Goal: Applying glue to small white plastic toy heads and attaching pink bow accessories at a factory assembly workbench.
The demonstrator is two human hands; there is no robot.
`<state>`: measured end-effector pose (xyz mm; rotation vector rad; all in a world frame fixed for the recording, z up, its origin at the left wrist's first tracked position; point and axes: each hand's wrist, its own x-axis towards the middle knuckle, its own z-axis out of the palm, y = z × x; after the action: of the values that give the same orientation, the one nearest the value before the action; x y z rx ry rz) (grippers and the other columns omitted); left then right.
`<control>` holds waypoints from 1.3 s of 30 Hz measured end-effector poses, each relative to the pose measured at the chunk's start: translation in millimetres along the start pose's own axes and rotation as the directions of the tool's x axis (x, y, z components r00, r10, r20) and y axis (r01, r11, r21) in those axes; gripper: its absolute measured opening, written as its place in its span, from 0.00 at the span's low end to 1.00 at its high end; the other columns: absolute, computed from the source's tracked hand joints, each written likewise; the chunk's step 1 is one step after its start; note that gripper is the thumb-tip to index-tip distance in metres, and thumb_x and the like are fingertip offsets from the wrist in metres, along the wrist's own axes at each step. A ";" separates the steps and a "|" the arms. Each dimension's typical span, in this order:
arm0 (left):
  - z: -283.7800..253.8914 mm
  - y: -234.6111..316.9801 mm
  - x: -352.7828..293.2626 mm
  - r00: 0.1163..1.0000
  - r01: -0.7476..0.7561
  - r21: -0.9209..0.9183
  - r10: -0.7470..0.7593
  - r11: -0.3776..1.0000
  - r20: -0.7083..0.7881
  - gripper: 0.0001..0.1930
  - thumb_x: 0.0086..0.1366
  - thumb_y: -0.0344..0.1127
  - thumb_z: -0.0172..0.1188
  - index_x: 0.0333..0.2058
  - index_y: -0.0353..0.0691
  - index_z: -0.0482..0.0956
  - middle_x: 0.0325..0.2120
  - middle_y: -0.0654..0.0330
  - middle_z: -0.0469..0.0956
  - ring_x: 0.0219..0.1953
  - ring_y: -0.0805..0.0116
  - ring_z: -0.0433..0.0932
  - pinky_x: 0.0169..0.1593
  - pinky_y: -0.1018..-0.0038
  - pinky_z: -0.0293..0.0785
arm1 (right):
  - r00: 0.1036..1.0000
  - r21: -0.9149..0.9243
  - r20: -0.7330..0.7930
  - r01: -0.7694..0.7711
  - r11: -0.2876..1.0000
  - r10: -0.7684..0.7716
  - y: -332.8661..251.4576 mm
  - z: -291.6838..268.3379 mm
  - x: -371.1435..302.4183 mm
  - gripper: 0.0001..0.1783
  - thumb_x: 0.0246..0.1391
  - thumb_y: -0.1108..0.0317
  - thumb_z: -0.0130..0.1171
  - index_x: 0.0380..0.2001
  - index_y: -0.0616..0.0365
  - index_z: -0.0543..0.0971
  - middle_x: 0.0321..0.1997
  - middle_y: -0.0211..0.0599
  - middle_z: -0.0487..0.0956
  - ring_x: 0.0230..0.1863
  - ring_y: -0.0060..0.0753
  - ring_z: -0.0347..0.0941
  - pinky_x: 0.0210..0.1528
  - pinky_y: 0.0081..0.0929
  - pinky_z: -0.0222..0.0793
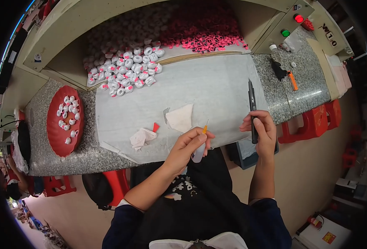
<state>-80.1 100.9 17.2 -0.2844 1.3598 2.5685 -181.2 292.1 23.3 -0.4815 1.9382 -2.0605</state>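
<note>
A small translucent squeeze bottle (pixel 198 155) with an orange needle tip is in my left hand (pixel 187 146), its fingers closed round it and the needle pointing up and away from me. My right hand (pixel 264 129) grips a slim black pen-like tool (pixel 251 93) between thumb and fingers, its narrow end pointing away. Both hands are above the near part of a white sheet (pixel 216 83) on the bench. A folded white cloth (pixel 180 118) lies just beyond my left hand. Left of it are a crumpled cloth (pixel 142 138) and a small red piece (pixel 156 127).
White rounded pieces with pink spots (pixel 129 68) are heaped at the back left, small pink pieces (pixel 204 33) at the back right. A red oval tray (pixel 55 124) holding several white pieces stands left. An orange-handled item (pixel 292 81) lies right. Red stools (pixel 308 124) stand below the bench.
</note>
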 end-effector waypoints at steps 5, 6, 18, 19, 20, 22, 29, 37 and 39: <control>7.7 -1.5 6.2 0.999 -0.038 -0.050 0.036 0.998 -0.028 0.13 0.60 0.39 0.39 0.36 0.37 0.67 0.18 0.63 0.65 0.21 0.77 0.64 0.28 0.84 0.60 | 0.993 0.125 -0.060 -0.097 0.987 0.105 1.5 13.1 -5.8 0.17 0.50 0.72 0.38 0.45 0.66 0.61 0.27 0.36 0.68 0.20 0.21 0.65 0.22 0.18 0.64; 4.6 -6.4 8.1 0.998 -0.058 -0.043 0.058 0.997 -0.004 0.13 0.61 0.39 0.38 0.37 0.37 0.66 0.17 0.63 0.65 0.20 0.78 0.64 0.27 0.84 0.60 | 0.987 0.156 -0.029 -0.152 0.976 0.159 4.7 12.5 -7.4 0.17 0.50 0.72 0.37 0.44 0.66 0.61 0.25 0.34 0.67 0.19 0.19 0.62 0.20 0.16 0.62; 3.2 -11.7 12.3 0.993 -0.098 -0.092 0.091 0.991 -0.070 0.11 0.61 0.40 0.39 0.29 0.39 0.64 0.12 0.62 0.64 0.14 0.78 0.61 0.20 0.84 0.57 | 0.852 -0.754 0.309 0.490 0.438 -0.423 0.5 27.6 -19.7 0.17 0.39 0.84 0.49 0.37 0.62 0.72 0.24 0.39 0.71 0.23 0.30 0.67 0.24 0.19 0.62; 2.6 -11.6 11.6 0.994 -0.098 -0.101 0.092 0.990 -0.065 0.12 0.61 0.40 0.38 0.29 0.39 0.64 0.12 0.62 0.64 0.14 0.78 0.61 0.20 0.84 0.58 | 0.852 -0.753 0.309 0.490 0.439 -0.421 1.5 26.8 -17.7 0.17 0.39 0.84 0.49 0.37 0.62 0.72 0.24 0.39 0.71 0.23 0.30 0.67 0.24 0.19 0.62; 2.4 -11.4 10.9 0.994 -0.098 -0.102 0.091 0.990 -0.066 0.12 0.61 0.40 0.38 0.29 0.39 0.64 0.12 0.62 0.64 0.14 0.78 0.61 0.20 0.84 0.58 | 0.835 -0.790 0.300 0.488 0.371 -0.461 2.9 25.7 -14.7 0.18 0.37 0.82 0.50 0.36 0.59 0.73 0.23 0.37 0.70 0.21 0.30 0.66 0.22 0.20 0.61; 1.4 -11.0 10.2 0.997 -0.072 -0.101 0.068 0.992 -0.044 0.12 0.61 0.41 0.38 0.28 0.39 0.64 0.11 0.62 0.64 0.13 0.77 0.61 0.19 0.83 0.58 | 0.815 -0.823 0.295 0.482 0.300 -0.499 2.9 22.7 -12.5 0.19 0.35 0.81 0.51 0.36 0.56 0.74 0.23 0.35 0.70 0.20 0.30 0.65 0.20 0.21 0.61; 1.5 -10.8 10.6 1.000 -0.022 -0.117 0.021 0.993 -0.007 0.12 0.61 0.41 0.38 0.29 0.39 0.64 0.11 0.62 0.63 0.13 0.77 0.61 0.18 0.83 0.58 | 0.781 -0.853 0.343 0.491 0.175 -0.521 2.7 19.8 -10.8 0.19 0.33 0.79 0.51 0.35 0.54 0.75 0.22 0.32 0.70 0.17 0.26 0.61 0.17 0.19 0.57; 1.4 -9.0 10.1 0.998 0.047 -0.161 -0.039 0.986 0.054 0.09 0.60 0.39 0.41 0.27 0.40 0.62 0.12 0.62 0.65 0.16 0.74 0.67 0.19 0.82 0.63 | 0.828 -0.877 0.265 0.419 0.233 -0.494 -0.8 10.6 -15.0 0.18 0.37 0.81 0.51 0.36 0.57 0.74 0.23 0.38 0.70 0.22 0.32 0.66 0.23 0.21 0.62; 3.3 -10.9 12.5 0.998 0.045 -0.163 -0.038 0.986 0.048 0.10 0.60 0.39 0.40 0.27 0.39 0.63 0.13 0.62 0.66 0.18 0.73 0.69 0.21 0.81 0.65 | 0.807 -0.847 0.341 0.487 0.216 -0.481 -2.6 15.6 -20.6 0.19 0.35 0.81 0.51 0.36 0.56 0.75 0.24 0.36 0.70 0.20 0.30 0.64 0.21 0.21 0.60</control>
<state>-89.2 110.9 7.1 -0.2783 1.1171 2.6391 -155.9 286.7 25.5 -1.4975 3.1084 -0.8437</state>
